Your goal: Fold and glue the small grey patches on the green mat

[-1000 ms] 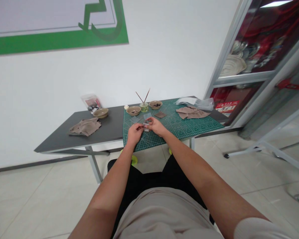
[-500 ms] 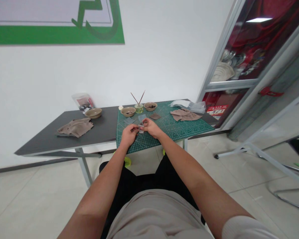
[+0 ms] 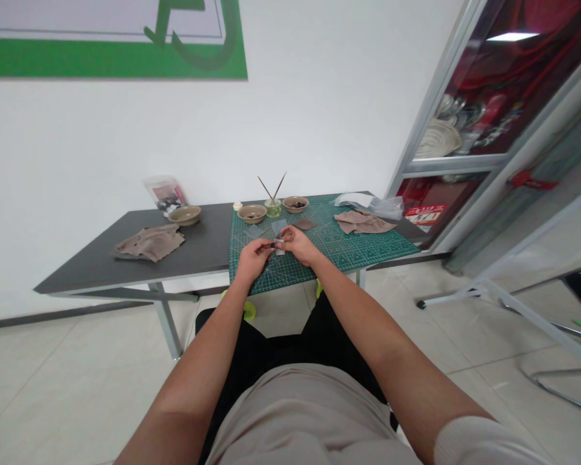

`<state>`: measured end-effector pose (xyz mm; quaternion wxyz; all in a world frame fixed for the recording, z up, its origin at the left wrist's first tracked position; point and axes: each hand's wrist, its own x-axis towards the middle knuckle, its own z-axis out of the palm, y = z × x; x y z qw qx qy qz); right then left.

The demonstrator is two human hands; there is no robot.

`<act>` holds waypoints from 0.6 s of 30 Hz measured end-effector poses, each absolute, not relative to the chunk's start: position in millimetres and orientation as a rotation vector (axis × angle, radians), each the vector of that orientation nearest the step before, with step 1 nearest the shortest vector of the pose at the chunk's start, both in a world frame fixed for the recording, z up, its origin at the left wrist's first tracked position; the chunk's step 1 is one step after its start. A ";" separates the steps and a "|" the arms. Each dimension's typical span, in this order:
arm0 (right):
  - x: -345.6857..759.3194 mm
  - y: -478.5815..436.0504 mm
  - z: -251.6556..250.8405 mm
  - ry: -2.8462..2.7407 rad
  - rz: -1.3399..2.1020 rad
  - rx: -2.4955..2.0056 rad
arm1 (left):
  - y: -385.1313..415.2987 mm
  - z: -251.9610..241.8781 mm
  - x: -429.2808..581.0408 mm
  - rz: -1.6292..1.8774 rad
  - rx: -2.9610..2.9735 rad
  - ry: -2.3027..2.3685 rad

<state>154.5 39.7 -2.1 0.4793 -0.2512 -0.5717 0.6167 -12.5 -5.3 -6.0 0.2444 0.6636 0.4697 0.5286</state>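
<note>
Over the green cutting mat (image 3: 368, 247), both hands meet at a small, clear greyish plastic piece (image 3: 280, 251), perhaps a little bag. My right hand (image 3: 301, 247) pinches it between thumb and fingers. My left hand (image 3: 254, 259) is closed, its fingertips at the piece's left edge; what exactly they grip is too small to make out. Just behind the fingers lies another clear bluish plastic piece (image 3: 277, 226), and a further clear piece (image 3: 254, 231) lies to the left. A small brown cloth square (image 3: 305, 223) rests beyond my right hand.
Behind stand two brown bowls, one left (image 3: 252, 217) and one right (image 3: 295, 210), with a glass jar (image 3: 273, 208) holding two thin sticks between them. Brown cloths lie left (image 3: 151, 244) and right (image 3: 364, 222). Another bowl (image 3: 184, 216) and plastic bags (image 3: 164, 194) are on the table.
The view has shifted slightly. My left fingertips have drawn a little to the left, leaving more of the plastic piece showing in my right hand.
</note>
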 end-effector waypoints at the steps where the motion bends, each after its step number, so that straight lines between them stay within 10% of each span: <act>1: 154.2 40.0 -2.6 -1.397 1.494 -0.624 | -5.6 -6.3 -12.3 1.443 1.810 1.281; 18: 155.0 38.9 -0.1 -1.370 1.433 -0.719 | -3.1 -10.2 -11.7 1.500 1.574 1.210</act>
